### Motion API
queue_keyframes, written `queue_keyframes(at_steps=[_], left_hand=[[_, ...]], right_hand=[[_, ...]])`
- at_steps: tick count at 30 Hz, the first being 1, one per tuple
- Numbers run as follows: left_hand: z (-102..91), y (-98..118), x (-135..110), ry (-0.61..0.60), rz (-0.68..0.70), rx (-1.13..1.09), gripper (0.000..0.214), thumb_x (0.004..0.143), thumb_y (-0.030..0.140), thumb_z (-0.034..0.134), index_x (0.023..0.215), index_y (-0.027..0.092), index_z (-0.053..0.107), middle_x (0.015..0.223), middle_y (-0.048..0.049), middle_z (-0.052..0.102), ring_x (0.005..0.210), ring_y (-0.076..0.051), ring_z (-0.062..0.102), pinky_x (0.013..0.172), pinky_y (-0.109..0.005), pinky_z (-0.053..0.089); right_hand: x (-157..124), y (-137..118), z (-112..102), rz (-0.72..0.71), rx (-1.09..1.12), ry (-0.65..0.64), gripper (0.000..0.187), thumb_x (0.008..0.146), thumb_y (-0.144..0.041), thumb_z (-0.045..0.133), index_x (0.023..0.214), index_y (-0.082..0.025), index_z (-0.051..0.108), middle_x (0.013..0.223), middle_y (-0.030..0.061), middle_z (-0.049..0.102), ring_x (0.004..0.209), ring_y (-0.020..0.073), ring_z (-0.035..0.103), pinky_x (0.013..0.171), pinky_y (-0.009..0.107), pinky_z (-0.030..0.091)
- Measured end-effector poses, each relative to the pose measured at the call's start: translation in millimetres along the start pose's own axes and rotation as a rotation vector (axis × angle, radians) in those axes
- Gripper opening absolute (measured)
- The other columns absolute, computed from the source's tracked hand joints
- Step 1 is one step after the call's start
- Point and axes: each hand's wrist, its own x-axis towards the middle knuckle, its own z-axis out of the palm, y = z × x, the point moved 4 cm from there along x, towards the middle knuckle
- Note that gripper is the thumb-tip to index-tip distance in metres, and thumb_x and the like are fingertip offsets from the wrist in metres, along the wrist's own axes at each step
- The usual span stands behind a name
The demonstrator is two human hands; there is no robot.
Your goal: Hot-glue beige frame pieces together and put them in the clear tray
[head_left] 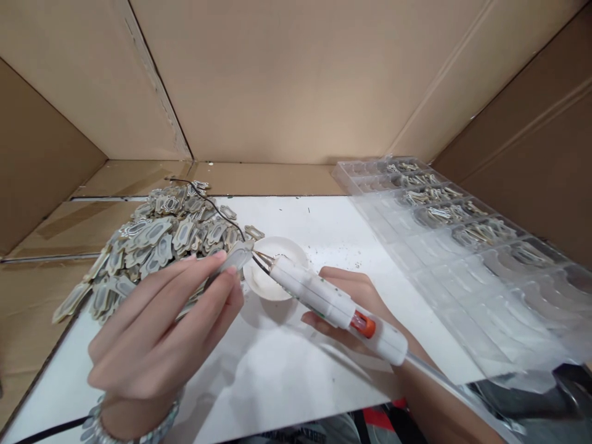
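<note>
My left hand (161, 327) pinches a small grey flat piece (238, 258) between thumb and fingers, holding it just above a small white dish (287, 259). My right hand (356, 302) grips a white glue gun (337, 305) with an orange trigger; its metal tip points at the held piece. A thin black wire (217, 206) runs from the pile towards the held piece. A heap of grey and tan flat pieces (157, 246) lies to the left of the dish, beside my left hand.
Clear plastic compartment trays (467, 271) lie at the right, their far rows holding several finished pieces (444, 203). A white sheet (324, 228) covers the surface. Cardboard walls (287, 80) enclose the back and both sides. A beaded bracelet (139, 431) circles my left wrist.
</note>
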Motion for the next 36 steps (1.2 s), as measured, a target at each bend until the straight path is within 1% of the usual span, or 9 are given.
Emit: queue_keyframes(at_steps=[5, 8, 12, 14, 19, 24, 31, 33, 36], left_hand=[[-2.9, 1, 0, -0.035, -0.063, -0.063, 0.021, 0.073, 0.008, 0.080, 0.089, 0.022, 0.075, 0.099, -0.0032, 0.079, 0.086, -0.021, 0.075, 0.088, -0.032, 0.063], [-5.2, 5, 8, -0.025, -0.116, -0.152, 0.018, 0.074, 0.010, 0.079, 0.085, 0.022, 0.074, 0.092, -0.0014, 0.080, 0.081, -0.020, 0.075, 0.084, -0.033, 0.065], [2.0, 6, 6, -0.038, -0.382, -0.440, 0.023, 0.078, 0.009, 0.072, 0.094, 0.027, 0.072, 0.095, 0.0021, 0.078, 0.085, -0.018, 0.074, 0.083, -0.033, 0.064], [9.3, 11, -1, -0.046, -0.482, -0.619, 0.032, 0.078, 0.010, 0.074, 0.104, 0.028, 0.070, 0.098, 0.0023, 0.077, 0.088, -0.018, 0.075, 0.085, -0.032, 0.065], [26.1, 30, -12, -0.061, -0.707, -0.909, 0.039, 0.076, 0.014, 0.079, 0.110, 0.029, 0.064, 0.098, 0.0011, 0.074, 0.090, -0.018, 0.077, 0.086, -0.027, 0.066], [29.7, 44, -6, -0.067, -0.803, -1.001, 0.030, 0.074, 0.015, 0.081, 0.097, 0.026, 0.065, 0.091, 0.0001, 0.075, 0.087, -0.020, 0.078, 0.081, -0.024, 0.066], [35.1, 49, -4, -0.086, -0.968, -1.172, 0.029, 0.071, 0.017, 0.087, 0.090, 0.027, 0.067, 0.090, 0.0005, 0.078, 0.088, -0.016, 0.078, 0.084, -0.021, 0.064], [39.8, 52, -8, -0.083, -1.085, -1.361, 0.028, 0.070, 0.027, 0.090, 0.089, 0.027, 0.068, 0.088, 0.0000, 0.078, 0.085, -0.016, 0.077, 0.079, -0.021, 0.064], [50.1, 63, -16, -0.190, -1.426, -1.793, 0.028, 0.078, 0.048, 0.083, 0.084, 0.024, 0.069, 0.084, -0.0014, 0.077, 0.078, -0.014, 0.075, 0.068, -0.019, 0.063]], right_hand=[[3, 1, 0, -0.011, 0.019, 0.012, 0.022, 0.086, -0.016, 0.069, 0.069, -0.020, 0.056, 0.073, -0.0027, 0.055, 0.058, 0.0093, 0.050, 0.053, 0.022, 0.042], [5, 2, -3, 0.036, 0.007, 0.093, 0.022, 0.085, -0.017, 0.068, 0.068, -0.021, 0.054, 0.070, -0.0024, 0.055, 0.057, 0.0104, 0.051, 0.052, 0.023, 0.041], [4, 4, -13, 0.227, 0.031, 0.209, 0.018, 0.084, -0.028, 0.070, 0.075, -0.022, 0.056, 0.065, -0.0025, 0.054, 0.056, 0.0127, 0.051, 0.053, 0.026, 0.042], [1, 5, -14, 0.323, 0.139, 0.175, 0.015, 0.083, -0.035, 0.072, 0.087, -0.024, 0.061, 0.061, -0.0041, 0.052, 0.053, 0.0128, 0.048, 0.050, 0.025, 0.041], [-3, 6, -10, 0.407, 0.366, 0.091, 0.040, 0.077, -0.048, 0.076, 0.108, -0.024, 0.069, 0.067, -0.0027, 0.056, 0.058, 0.0138, 0.051, 0.050, 0.025, 0.043], [0, 7, 2, 0.379, 0.508, -0.019, 0.042, 0.080, -0.054, 0.074, 0.108, -0.024, 0.068, 0.090, 0.0059, 0.072, 0.076, 0.0207, 0.067, 0.065, 0.032, 0.057], [-1, 18, 3, 0.313, 0.630, 0.005, 0.052, 0.074, -0.066, 0.078, 0.103, -0.024, 0.068, 0.085, 0.0024, 0.069, 0.074, 0.0179, 0.065, 0.063, 0.030, 0.056], [0, 19, 2, 0.278, 0.658, 0.014, 0.054, 0.073, -0.066, 0.079, 0.102, -0.023, 0.068, 0.082, 0.0014, 0.067, 0.070, 0.0163, 0.063, 0.060, 0.028, 0.054], [1, 17, 2, 0.220, 0.697, 0.019, 0.054, 0.073, -0.067, 0.079, 0.101, -0.022, 0.068, 0.077, -0.0003, 0.064, 0.065, 0.0145, 0.059, 0.057, 0.026, 0.051]])
